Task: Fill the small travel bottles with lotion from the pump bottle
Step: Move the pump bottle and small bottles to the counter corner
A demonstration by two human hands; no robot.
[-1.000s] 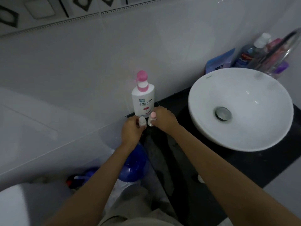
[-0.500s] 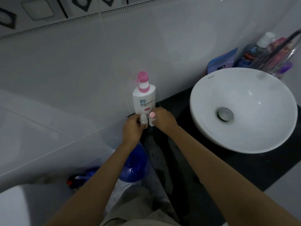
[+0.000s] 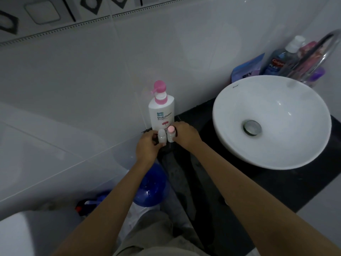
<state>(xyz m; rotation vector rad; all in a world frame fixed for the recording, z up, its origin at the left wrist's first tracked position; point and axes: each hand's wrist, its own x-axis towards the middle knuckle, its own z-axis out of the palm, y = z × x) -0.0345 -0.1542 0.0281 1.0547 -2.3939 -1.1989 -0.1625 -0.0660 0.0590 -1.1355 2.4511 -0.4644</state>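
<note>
A white pump bottle [image 3: 161,113] with a pink pump head stands against the tiled wall at the left end of the black counter [image 3: 276,185]. Directly in front of it stand two small travel bottles side by side. My left hand [image 3: 146,147] grips the white-capped small bottle [image 3: 161,137]. My right hand [image 3: 185,134] grips the pink-capped small bottle [image 3: 170,134]. Both small bottles are upright, capped and touching each other.
A white basin [image 3: 271,121] sits on the counter to the right, with a chrome tap [image 3: 330,43] above it. Mouthwash and other toiletries [image 3: 280,60] stand behind the basin. Below the counter's left edge are a blue round object [image 3: 151,187] and the toilet [image 3: 14,235].
Both hands stay on the two small bottles in front of the pump bottle; the view has shifted slightly, and nothing else has visibly moved.
</note>
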